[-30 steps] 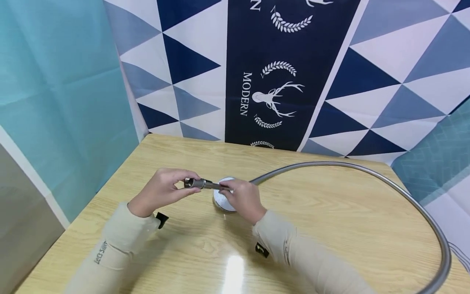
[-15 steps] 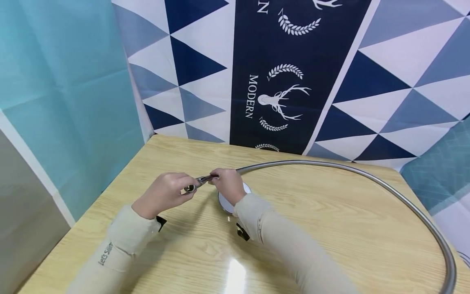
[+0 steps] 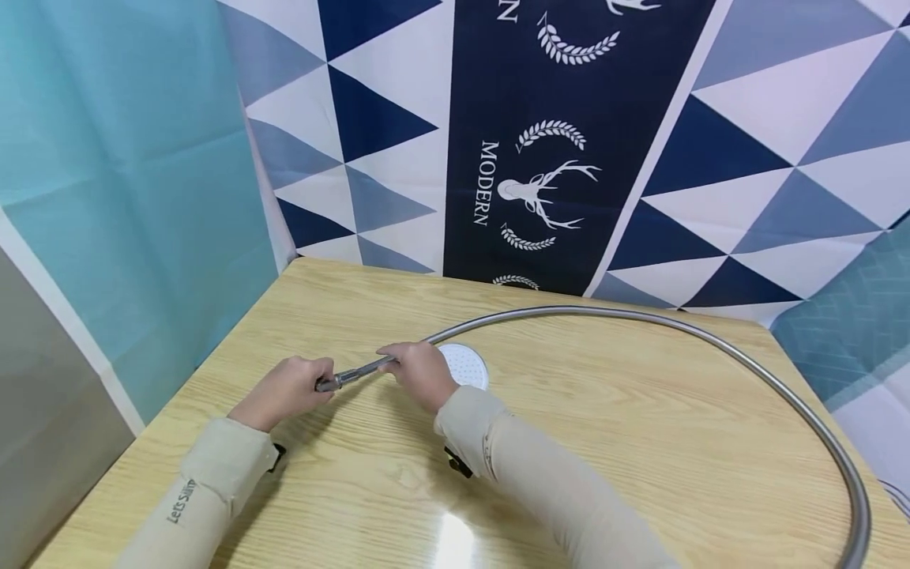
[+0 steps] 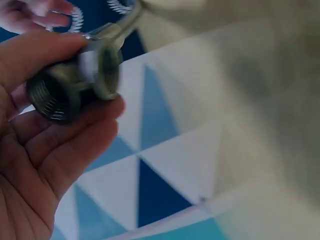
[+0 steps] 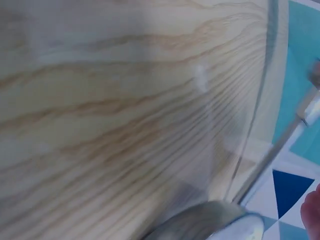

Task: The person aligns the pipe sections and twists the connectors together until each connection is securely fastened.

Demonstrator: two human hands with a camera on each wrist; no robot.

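A metal shower hose [image 3: 640, 316] arcs across the wooden table. At its left end my left hand [image 3: 284, 393] grips the metal fitting [image 3: 345, 378]. In the left wrist view, thumb and fingers hold threaded metal connectors [image 4: 52, 97], whose hollow openings face the camera. My right hand [image 3: 423, 378] pinches the hose a short way to the right of the fitting. A round shower head [image 3: 466, 367] with a white, dotted face lies on the table just beyond the right hand, which hides part of it. The right wrist view shows the shower head's rim [image 5: 200, 220] blurred.
The hose's right end runs out of view along the right side of the wooden table [image 3: 626, 427]. A patterned cloth [image 3: 384, 118] hangs behind, with a teal cloth [image 3: 128, 158] on the left. Thin cables [image 3: 897, 498] show at the right edge.
My left hand has moved left and down with the fitting, and its fingers have closed more around it. The right hand has shifted left along with the hose, uncovering more of the shower head.
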